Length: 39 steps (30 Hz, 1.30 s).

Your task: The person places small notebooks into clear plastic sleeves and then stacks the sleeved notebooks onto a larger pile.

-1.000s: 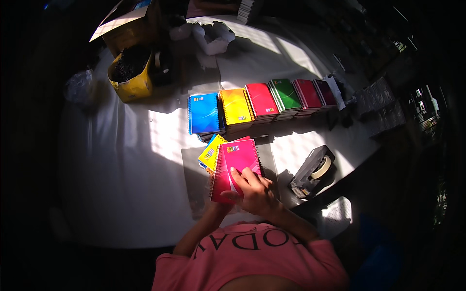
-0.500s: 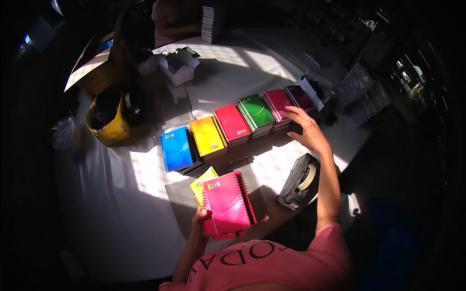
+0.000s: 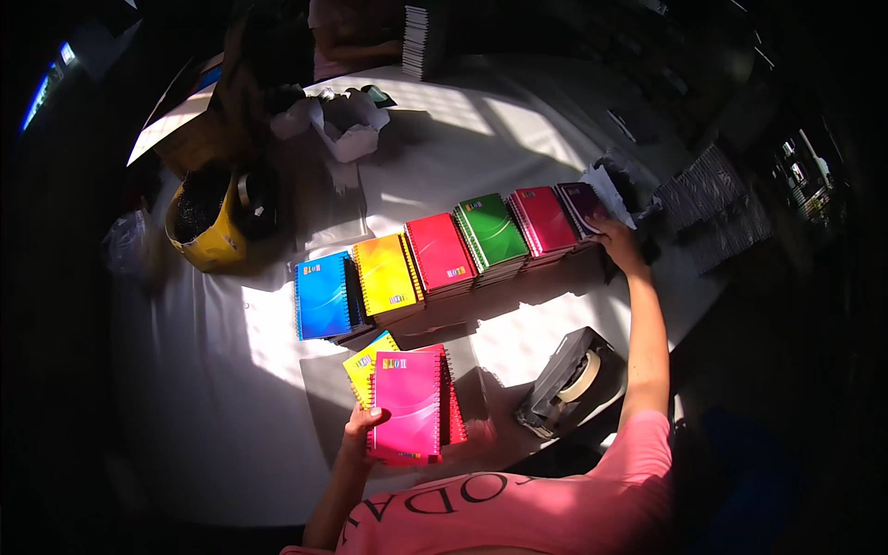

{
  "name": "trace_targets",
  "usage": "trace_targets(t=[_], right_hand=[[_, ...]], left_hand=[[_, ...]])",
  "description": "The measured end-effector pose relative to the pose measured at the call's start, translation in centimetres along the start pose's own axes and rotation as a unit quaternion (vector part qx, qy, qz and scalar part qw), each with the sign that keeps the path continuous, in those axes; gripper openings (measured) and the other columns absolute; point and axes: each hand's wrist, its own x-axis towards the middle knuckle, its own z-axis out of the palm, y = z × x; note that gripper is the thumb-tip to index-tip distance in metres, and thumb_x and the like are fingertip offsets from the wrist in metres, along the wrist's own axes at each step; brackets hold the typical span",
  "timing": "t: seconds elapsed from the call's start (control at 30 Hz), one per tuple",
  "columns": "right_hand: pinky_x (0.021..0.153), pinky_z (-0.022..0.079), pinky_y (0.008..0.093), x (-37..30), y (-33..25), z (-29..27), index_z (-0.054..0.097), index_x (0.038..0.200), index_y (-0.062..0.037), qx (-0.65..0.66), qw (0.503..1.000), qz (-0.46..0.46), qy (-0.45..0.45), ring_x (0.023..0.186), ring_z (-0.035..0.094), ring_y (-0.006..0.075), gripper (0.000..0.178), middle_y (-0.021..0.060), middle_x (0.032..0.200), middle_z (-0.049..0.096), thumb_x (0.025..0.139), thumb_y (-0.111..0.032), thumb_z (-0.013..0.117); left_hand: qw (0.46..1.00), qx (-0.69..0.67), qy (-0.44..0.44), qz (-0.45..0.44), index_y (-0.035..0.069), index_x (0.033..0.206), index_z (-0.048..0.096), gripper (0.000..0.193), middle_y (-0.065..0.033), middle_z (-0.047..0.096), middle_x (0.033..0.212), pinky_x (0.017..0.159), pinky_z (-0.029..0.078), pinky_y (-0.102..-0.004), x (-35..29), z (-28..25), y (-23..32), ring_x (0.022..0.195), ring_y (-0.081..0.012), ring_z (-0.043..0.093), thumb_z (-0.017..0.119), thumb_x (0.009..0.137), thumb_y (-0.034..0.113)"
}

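My left hand (image 3: 359, 431) grips a small fanned bundle of spiral notebooks, thumb on top. A pink notebook (image 3: 407, 402) lies uppermost, with a yellow notebook (image 3: 361, 370) and a red notebook (image 3: 453, 416) sticking out beneath it. At the right end of a row of notebook stacks, my right hand (image 3: 618, 242) has its fingers closed on the near corner of a dark purple notebook (image 3: 581, 205); the thumb is hard to make out. Leftward from it stand a crimson stack (image 3: 544, 220), a green stack (image 3: 492, 225), a red stack (image 3: 439, 250), a yellow stack (image 3: 387, 273) and a blue stack (image 3: 322, 296).
A black tape dispenser (image 3: 564, 384) stands near my right forearm. To the left are a yellow container (image 3: 208, 231) and an open cardboard box (image 3: 176, 125). Crumpled white paper (image 3: 356, 134) lies farther back. Several notebook piles (image 3: 708, 203) sit at far right. Another person's arm (image 3: 365, 51) shows across the table.
My right hand has moved right, from above the crimson stack to the purple one, and its fingers have closed. My left hand has shifted slightly left with the bundle, which is now more upright.
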Motion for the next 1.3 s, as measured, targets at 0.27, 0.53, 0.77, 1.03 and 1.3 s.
trace_targets(t=[0.27,0.53,0.77,1.03,1.3], right_hand=[[0.077,0.050,0.0401,1.6,-3.9,-3.7,0.059,0.112,-0.0036,-0.027,0.971,0.019,0.237,0.092,0.062,0.0371,0.024,0.0197,0.098,0.064,0.091,-0.014,0.052],[0.094,0.045,0.0402,1.3,-24.0,-8.8,0.059,0.104,0.0032,0.589,0.773,-0.227,0.059,0.098,0.061,0.0275,0.023,0.0185,0.102,0.063,0.085,-0.010,0.062],[0.108,0.026,0.0473,0.0,-35.7,-4.3,0.075,0.082,-0.0140,0.650,0.567,-0.376,-0.337,0.105,0.057,0.0306,0.012,0.0137,0.095,0.067,0.080,-0.023,0.067],[0.105,0.030,0.0476,-2.5,-40.2,-5.1,0.075,0.075,-0.0132,0.527,0.662,-0.369,-0.384,0.112,0.054,0.0286,0.017,0.0083,0.102,0.066,0.058,-0.016,0.075],[0.096,0.040,0.0441,-5.9,-39.3,-5.6,0.072,0.072,-0.0086,0.545,0.712,-0.326,-0.299,0.107,0.055,0.0285,0.018,0.0064,0.095,0.064,0.056,-0.004,0.077]], left_hand=[[0.998,-0.027,0.052,0.024,0.001,0.114,0.048,0.046,-0.0096,0.060,0.098,0.074,0.053,-0.0319,0.0,1.2,-0.1,0.083,-0.0178,0.063,0.065,0.075,0.016],[0.988,-0.148,-0.027,-0.016,0.002,0.125,0.044,0.053,-0.0122,0.059,0.113,0.087,0.049,-0.0385,-0.9,-0.3,0.2,0.098,-0.0219,0.061,0.055,0.084,0.034],[0.965,-0.179,-0.182,-0.066,0.003,0.135,0.035,0.069,-0.0160,0.052,0.127,0.092,0.048,-0.0411,-4.4,-1.2,0.9,0.109,-0.0245,0.057,0.051,0.087,0.050],[0.980,-0.109,-0.166,-0.030,0.000,0.127,0.040,0.072,-0.0134,0.058,0.112,0.084,0.055,-0.0331,-8.8,-1.8,0.2,0.098,-0.0192,0.063,0.078,0.070,0.023],[0.979,-0.085,-0.179,-0.041,0.000,0.127,0.041,0.076,-0.0117,0.059,0.112,0.086,0.053,-0.0337,-10.3,-2.8,0.4,0.098,-0.0194,0.062,0.081,0.065,0.016]])
